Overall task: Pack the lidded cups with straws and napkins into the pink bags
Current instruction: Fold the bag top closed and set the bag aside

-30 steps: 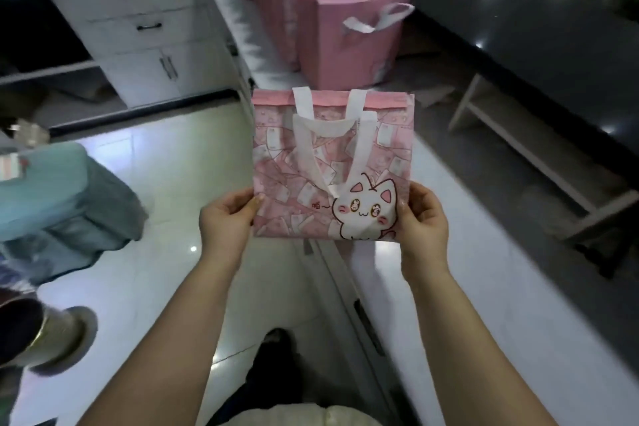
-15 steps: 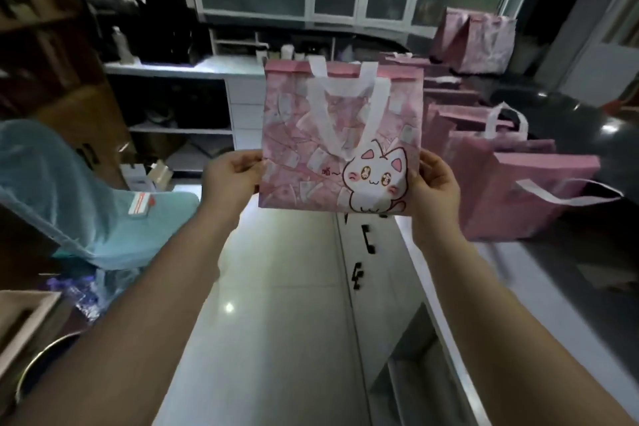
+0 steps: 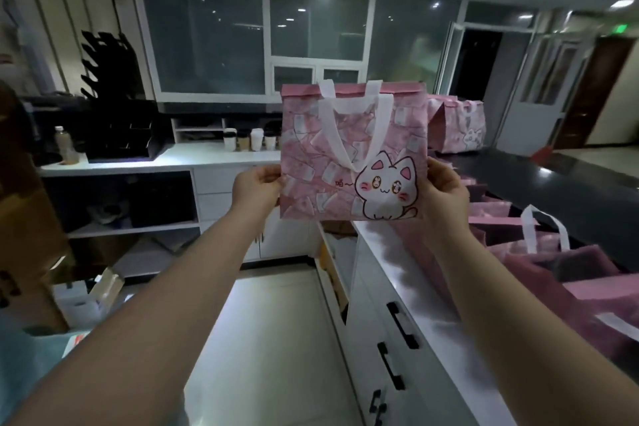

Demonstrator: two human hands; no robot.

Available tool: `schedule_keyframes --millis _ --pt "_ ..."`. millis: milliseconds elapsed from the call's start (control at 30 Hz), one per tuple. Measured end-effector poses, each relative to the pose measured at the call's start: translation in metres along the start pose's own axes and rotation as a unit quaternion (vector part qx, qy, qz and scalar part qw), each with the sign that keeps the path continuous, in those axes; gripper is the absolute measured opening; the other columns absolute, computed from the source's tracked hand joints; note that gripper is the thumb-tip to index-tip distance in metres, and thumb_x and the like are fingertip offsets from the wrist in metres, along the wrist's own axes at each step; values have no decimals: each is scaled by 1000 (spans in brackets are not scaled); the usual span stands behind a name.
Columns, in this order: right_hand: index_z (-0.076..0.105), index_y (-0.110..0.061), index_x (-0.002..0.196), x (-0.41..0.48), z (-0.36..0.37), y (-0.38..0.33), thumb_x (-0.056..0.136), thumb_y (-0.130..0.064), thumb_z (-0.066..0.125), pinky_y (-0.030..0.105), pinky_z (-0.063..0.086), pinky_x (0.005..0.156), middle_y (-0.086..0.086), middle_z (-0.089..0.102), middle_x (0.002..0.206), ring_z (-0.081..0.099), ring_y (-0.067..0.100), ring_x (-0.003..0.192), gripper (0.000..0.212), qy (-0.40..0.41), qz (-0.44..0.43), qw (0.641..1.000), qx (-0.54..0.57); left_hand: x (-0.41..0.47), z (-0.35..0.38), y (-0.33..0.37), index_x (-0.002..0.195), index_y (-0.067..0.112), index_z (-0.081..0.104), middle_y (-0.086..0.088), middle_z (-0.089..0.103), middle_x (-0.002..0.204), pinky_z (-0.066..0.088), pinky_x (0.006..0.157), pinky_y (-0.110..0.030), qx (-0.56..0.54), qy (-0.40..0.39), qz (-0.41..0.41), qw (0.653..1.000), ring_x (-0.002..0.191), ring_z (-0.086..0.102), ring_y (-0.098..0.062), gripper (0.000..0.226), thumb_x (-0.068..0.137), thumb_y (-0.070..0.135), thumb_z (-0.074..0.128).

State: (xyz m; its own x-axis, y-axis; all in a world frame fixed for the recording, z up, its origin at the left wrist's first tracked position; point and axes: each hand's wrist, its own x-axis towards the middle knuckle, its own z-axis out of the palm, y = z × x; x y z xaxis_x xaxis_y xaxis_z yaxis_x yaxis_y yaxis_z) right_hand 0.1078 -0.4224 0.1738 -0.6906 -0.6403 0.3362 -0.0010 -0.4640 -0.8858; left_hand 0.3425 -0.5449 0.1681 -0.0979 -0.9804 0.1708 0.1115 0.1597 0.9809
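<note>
Holding up a flat pink bag (image 3: 349, 162) w/ both hands: left hand (image 3: 254, 188) pinches its left edge, right hand (image 3: 444, 194) pinches the right. Lidded cups (image 3: 250, 139) stand on the back bench (image 3: 193, 157).

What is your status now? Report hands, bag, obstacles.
Left hand, right hand grip bag by its sides. Bag flat, held up. Cups on far counter.
</note>
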Motion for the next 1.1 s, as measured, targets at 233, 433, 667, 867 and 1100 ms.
schedule_keyframes --millis 233,433,667,867,1100 --pt "73 -25 93 119 34 42 89 -13 68 30 58 61 0 76 93 73 21 85 14 0 -22 999 44 130 49 -6 98 15 70 -4 75 91 57 58 -24 -73 -22 -34 997 80 72 -19 19 89 -1 64" --pt "71 -15 104 247 71 72 88 -11 69 39 61 69 6 75 98 72 28 91 17 -9 -17 997 71 251 94 8 108 10 70 -8 75 98 57 60 -26 -54 -51 -9 997 79 72 -18 23 87 2 66" --pt "71 -24 94 353 111 142 87 -7 65 27 57 60 0 75 93 72 20 87 20 34 -41 997 47 366 134 -36 88 31 66 12 66 86 55 69 -30 119 40 137 983 84 64 -10 9 90 23 67" --pt "62 -29 103 414 126 203 87 -10 70 19 55 64 3 70 105 70 8 85 26 76 -87 992 -46 460 178 -90 94 23 69 1 71 96 58 82 -48 49 -9 58 997 90 67 -20 7 91 18 66" --pt "51 -21 131 505 129 217 79 -21 73 47 47 100 2 54 124 52 21 117 57 182 -154 917 -318 569 261 -108 91 16 70 -6 73 96 61 73 -47 -77 -151 -34 985 87 71 -26 14 91 5 62"
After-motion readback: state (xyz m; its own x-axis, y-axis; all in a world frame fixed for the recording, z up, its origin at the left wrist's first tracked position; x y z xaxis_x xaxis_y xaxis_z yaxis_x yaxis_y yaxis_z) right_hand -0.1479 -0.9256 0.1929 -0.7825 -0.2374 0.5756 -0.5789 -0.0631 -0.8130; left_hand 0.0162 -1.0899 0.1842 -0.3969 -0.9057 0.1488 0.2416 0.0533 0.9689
